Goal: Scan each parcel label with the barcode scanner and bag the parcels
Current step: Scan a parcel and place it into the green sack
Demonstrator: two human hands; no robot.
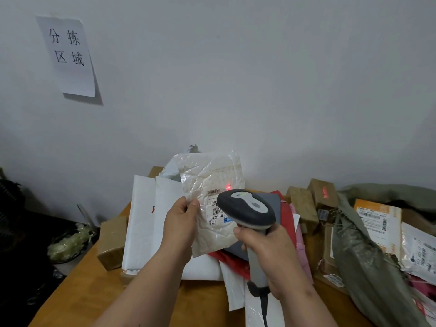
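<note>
1. Nearest, the right hand [271, 251] grasps the handle of the barcode scanner [246, 212], whose head points at the parcel.
2. Just left of the scanner, the left hand [180, 223] pinches the crumpled white parcel [212, 199] by its left edge and holds it upright above the table [94, 291].
3. This looks like the scanning step: a red spot glows on the parcel above the scanner's head, beside a barcode on the label [215, 208]. Next the beam likely needs centring on the barcode; bagging comes after.
4. The label reads "M1" and "A21B".
5. Right of the scanner lies a grey-green sack [363, 256].
6. Far left on the wall, a paper sign [67, 55] reads "分拣区域".
</note>
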